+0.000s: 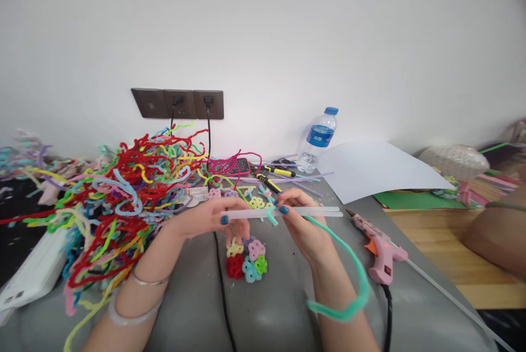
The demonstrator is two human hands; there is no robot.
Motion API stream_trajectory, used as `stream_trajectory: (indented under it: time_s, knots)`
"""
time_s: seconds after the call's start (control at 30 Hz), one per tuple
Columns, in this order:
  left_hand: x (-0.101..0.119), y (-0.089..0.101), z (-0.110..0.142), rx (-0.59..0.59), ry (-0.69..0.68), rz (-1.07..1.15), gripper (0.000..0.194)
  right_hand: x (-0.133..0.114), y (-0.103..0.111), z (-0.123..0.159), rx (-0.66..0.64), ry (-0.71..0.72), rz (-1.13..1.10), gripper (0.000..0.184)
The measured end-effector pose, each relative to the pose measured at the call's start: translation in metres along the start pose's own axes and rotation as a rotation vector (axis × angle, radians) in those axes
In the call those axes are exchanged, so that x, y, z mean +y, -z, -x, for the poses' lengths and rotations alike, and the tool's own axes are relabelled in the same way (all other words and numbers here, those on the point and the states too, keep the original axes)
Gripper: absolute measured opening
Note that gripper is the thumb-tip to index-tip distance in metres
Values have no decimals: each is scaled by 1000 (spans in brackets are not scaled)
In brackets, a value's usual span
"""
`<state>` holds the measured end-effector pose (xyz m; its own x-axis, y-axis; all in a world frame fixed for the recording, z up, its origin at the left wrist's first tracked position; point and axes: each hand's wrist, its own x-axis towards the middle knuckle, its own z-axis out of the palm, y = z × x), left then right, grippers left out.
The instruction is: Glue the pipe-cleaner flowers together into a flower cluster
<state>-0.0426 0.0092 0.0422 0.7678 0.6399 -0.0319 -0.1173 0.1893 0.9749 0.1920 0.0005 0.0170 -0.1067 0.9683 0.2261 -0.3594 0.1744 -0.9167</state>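
Two translucent white glue sticks (246, 213) lie level between my hands, above the grey surface (279, 308). My left hand (217, 215) grips their left end between thumb and fingers. At their middle, my right hand (302, 223) pinches a teal pipe cleaner (361, 281) against them. Its short end bends around the sticks, while the long tail curves down past my right wrist. Below the sticks sits a cluster of small pipe-cleaner flowers (251, 270) in red, blue, green, pink and yellow, partly behind my left fingers.
A tangled heap of pipe cleaners (135, 193) fills the left. A pink glue gun (382, 259) with a black cord lies right. Farther back are yellow-black pliers (269, 182), a phone (230, 166), a water bottle (318, 138) and white paper (382, 168). Another person's limb (499, 231) shows far right.
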Motion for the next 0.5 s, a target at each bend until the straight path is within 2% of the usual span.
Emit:
stream_trajectory:
  time_s: [0.07,0.17,0.23,0.3,0.37,0.5]
  knots:
    - [12,7,8,-57,41,-94,63,-5,4,0,-43,12,61,20]
    - [23,3,8,-87,105,-170,59,-11,2,3,-130,15,165,15]
    - [25,-6,2,-109,146,-168,48,-14,-4,4,-193,-16,184,11]
    - [22,-14,-4,-78,183,-139,32,-13,-9,5,-254,-51,135,10]
    - [16,-18,-7,-103,194,-64,28,-9,-10,5,-326,-57,38,13]
    - [2,-18,-7,-282,277,126,37,4,-6,2,-443,34,-87,37]
